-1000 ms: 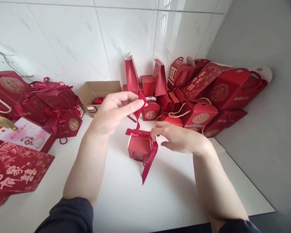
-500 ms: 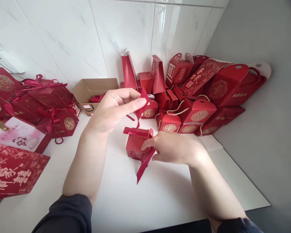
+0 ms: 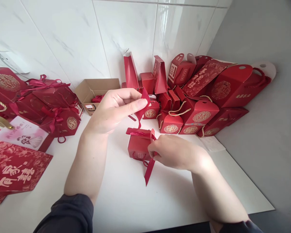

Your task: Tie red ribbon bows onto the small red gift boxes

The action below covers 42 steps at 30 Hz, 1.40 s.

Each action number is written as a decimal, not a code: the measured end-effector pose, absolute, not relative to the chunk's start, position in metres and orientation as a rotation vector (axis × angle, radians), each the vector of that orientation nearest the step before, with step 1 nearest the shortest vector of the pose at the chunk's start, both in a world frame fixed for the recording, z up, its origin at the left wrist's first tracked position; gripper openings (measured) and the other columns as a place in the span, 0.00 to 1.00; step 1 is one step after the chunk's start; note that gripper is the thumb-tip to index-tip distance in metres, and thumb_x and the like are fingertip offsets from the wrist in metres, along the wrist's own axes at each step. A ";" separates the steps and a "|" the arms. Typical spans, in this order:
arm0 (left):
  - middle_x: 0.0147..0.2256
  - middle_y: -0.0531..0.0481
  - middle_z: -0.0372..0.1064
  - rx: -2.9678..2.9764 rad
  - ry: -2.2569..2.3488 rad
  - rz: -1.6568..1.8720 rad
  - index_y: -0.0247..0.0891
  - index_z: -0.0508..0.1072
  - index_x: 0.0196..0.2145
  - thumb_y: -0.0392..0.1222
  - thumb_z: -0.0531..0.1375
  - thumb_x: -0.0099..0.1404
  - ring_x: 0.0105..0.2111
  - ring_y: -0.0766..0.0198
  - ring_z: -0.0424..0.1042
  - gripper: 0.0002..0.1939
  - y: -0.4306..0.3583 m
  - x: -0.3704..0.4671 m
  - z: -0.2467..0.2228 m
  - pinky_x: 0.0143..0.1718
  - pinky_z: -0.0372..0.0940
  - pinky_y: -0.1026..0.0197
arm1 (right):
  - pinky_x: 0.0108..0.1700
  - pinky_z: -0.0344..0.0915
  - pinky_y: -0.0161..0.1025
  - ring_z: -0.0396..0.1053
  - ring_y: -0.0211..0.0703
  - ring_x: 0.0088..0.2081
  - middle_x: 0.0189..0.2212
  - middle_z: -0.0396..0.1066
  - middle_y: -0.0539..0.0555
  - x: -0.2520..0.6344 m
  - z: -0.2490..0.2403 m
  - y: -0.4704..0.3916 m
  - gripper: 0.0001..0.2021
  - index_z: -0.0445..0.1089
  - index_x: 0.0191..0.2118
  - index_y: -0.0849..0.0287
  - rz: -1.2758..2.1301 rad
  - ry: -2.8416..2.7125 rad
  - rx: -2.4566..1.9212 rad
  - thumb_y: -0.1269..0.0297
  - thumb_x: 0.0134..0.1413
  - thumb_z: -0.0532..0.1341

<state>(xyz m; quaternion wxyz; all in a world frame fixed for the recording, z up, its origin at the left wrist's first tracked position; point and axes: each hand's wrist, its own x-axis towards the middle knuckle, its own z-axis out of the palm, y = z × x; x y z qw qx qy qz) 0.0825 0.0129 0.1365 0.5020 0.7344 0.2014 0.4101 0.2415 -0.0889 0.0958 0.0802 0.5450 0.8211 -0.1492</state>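
Note:
A small red gift box [image 3: 138,145] with a corded handle sits in the middle of the white table. Dark red ribbon [image 3: 145,97] runs across its top. Above and behind the box, my left hand [image 3: 118,108] pinches one raised length of that ribbon between thumb and fingers. At the box's right side, my right hand [image 3: 176,150] has its fingers curled round the ribbon's other length, whose pointed tail [image 3: 149,173] hangs below them toward me. The right fingertips are partly hidden behind the hand.
Red gift boxes [image 3: 200,113] are stacked at the right against the wall. An open cardboard box [image 3: 97,84] holding red ribbon stands at the back. More ribboned boxes [image 3: 63,121], a picture card [image 3: 26,134] and a patterned red bag [image 3: 16,168] lie at the left.
My right hand's fingers have closed on the ribbon near the box's right side, and its tail has swung slightly right. The left hand keeps its pinch. The view has shifted slightly.

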 end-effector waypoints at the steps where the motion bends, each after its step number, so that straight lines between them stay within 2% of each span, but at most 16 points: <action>1: 0.25 0.51 0.71 1.774 0.475 0.986 0.40 0.77 0.25 0.52 0.70 0.55 0.25 0.65 0.67 0.13 0.012 0.082 0.137 0.25 0.62 0.60 | 0.27 0.53 0.38 0.71 0.47 0.30 0.28 0.73 0.56 0.241 0.096 -0.090 0.09 0.73 0.32 0.60 -0.455 2.458 1.647 0.74 0.59 0.56; 7: 0.27 0.53 0.69 1.761 0.390 0.934 0.41 0.78 0.29 0.47 0.67 0.61 0.28 0.69 0.66 0.08 0.011 0.078 0.137 0.27 0.62 0.63 | 0.28 0.56 0.39 0.74 0.51 0.34 0.32 0.75 0.60 0.219 0.098 -0.098 0.14 0.72 0.36 0.65 -0.372 2.211 1.747 0.84 0.53 0.52; 11: 0.26 0.52 0.70 1.774 0.404 0.956 0.41 0.78 0.28 0.48 0.67 0.60 0.27 0.68 0.67 0.09 0.009 0.077 0.137 0.27 0.62 0.61 | 0.29 0.59 0.40 0.74 0.53 0.35 0.32 0.75 0.59 0.225 0.100 -0.100 0.11 0.72 0.35 0.62 -0.361 2.230 1.813 0.80 0.57 0.53; 16: 0.26 0.51 0.73 1.783 0.491 1.004 0.41 0.77 0.26 0.55 0.70 0.53 0.29 0.61 0.72 0.15 0.005 0.079 0.139 0.28 0.65 0.57 | 0.30 0.62 0.40 0.75 0.52 0.36 0.33 0.76 0.60 0.222 0.091 -0.099 0.12 0.73 0.35 0.62 -0.431 2.161 1.823 0.80 0.56 0.53; 18: 0.27 0.50 0.74 1.764 0.496 1.000 0.41 0.77 0.26 0.55 0.70 0.52 0.30 0.60 0.73 0.15 0.004 0.079 0.139 0.29 0.66 0.57 | 0.29 0.62 0.39 0.76 0.52 0.36 0.33 0.76 0.61 0.214 0.079 -0.098 0.12 0.73 0.36 0.64 -0.469 2.131 1.770 0.80 0.56 0.53; 24: 0.26 0.50 0.74 1.763 0.469 0.946 0.40 0.77 0.26 0.51 0.71 0.53 0.28 0.60 0.73 0.13 0.007 0.079 0.137 0.26 0.65 0.58 | 0.27 0.59 0.36 0.77 0.51 0.35 0.33 0.77 0.61 0.209 0.032 -0.099 0.16 0.72 0.38 0.65 -0.453 2.063 1.704 0.87 0.47 0.56; 27: 0.25 0.50 0.73 1.740 0.471 0.940 0.39 0.76 0.26 0.50 0.71 0.52 0.26 0.61 0.73 0.13 0.009 0.079 0.137 0.25 0.63 0.58 | 0.27 0.57 0.36 0.77 0.51 0.34 0.32 0.77 0.60 0.224 0.034 -0.104 0.15 0.72 0.35 0.64 -0.421 2.081 1.668 0.87 0.47 0.56; 29: 0.25 0.50 0.73 1.738 0.466 0.947 0.39 0.76 0.25 0.50 0.72 0.52 0.26 0.61 0.72 0.13 0.009 0.079 0.138 0.25 0.63 0.58 | 0.27 0.56 0.36 0.75 0.47 0.33 0.29 0.76 0.56 0.240 0.051 -0.108 0.11 0.71 0.31 0.61 -0.452 2.169 1.634 0.83 0.51 0.56; 31: 0.25 0.50 0.72 1.740 0.454 0.975 0.39 0.76 0.26 0.52 0.72 0.51 0.27 0.61 0.72 0.14 0.008 0.077 0.140 0.25 0.64 0.58 | 0.26 0.56 0.35 0.72 0.41 0.28 0.25 0.73 0.51 0.261 0.075 -0.114 0.10 0.71 0.30 0.58 -0.635 2.479 1.638 0.77 0.57 0.56; 32: 0.25 0.50 0.72 1.733 0.450 0.998 0.40 0.77 0.26 0.53 0.71 0.51 0.27 0.61 0.72 0.15 0.007 0.077 0.140 0.25 0.64 0.58 | 0.29 0.60 0.34 0.71 0.39 0.27 0.25 0.73 0.49 0.272 0.088 -0.116 0.09 0.71 0.32 0.57 -0.776 2.603 1.641 0.75 0.59 0.56; 33: 0.25 0.50 0.72 1.722 0.448 1.029 0.40 0.77 0.26 0.54 0.71 0.51 0.27 0.61 0.72 0.15 0.007 0.076 0.141 0.25 0.64 0.58 | 0.31 0.62 0.34 0.71 0.37 0.27 0.25 0.74 0.49 0.282 0.100 -0.117 0.08 0.72 0.35 0.57 -0.905 2.703 1.679 0.73 0.61 0.56; 36: 0.24 0.51 0.71 1.674 0.454 1.135 0.41 0.76 0.25 0.56 0.70 0.52 0.28 0.60 0.73 0.16 0.006 0.074 0.141 0.24 0.63 0.58 | 0.28 0.68 0.34 0.73 0.37 0.26 0.28 0.75 0.51 0.306 0.126 -0.112 0.04 0.71 0.39 0.58 -1.413 2.929 1.744 0.64 0.63 0.60; 40: 0.24 0.52 0.72 1.645 0.424 1.278 0.43 0.75 0.26 0.58 0.69 0.54 0.30 0.60 0.73 0.16 0.003 0.071 0.140 0.25 0.62 0.58 | 0.16 0.61 0.31 0.67 0.35 0.17 0.19 0.71 0.48 0.311 0.128 -0.090 0.09 0.67 0.32 0.56 -1.949 3.217 1.722 0.58 0.59 0.63; 42: 0.25 0.52 0.72 1.651 0.408 1.330 0.44 0.75 0.26 0.60 0.68 0.53 0.31 0.60 0.73 0.17 0.001 0.069 0.141 0.26 0.63 0.57 | 0.14 0.57 0.30 0.64 0.35 0.15 0.17 0.69 0.47 0.303 0.121 -0.077 0.12 0.65 0.30 0.55 -2.161 3.251 1.640 0.55 0.57 0.64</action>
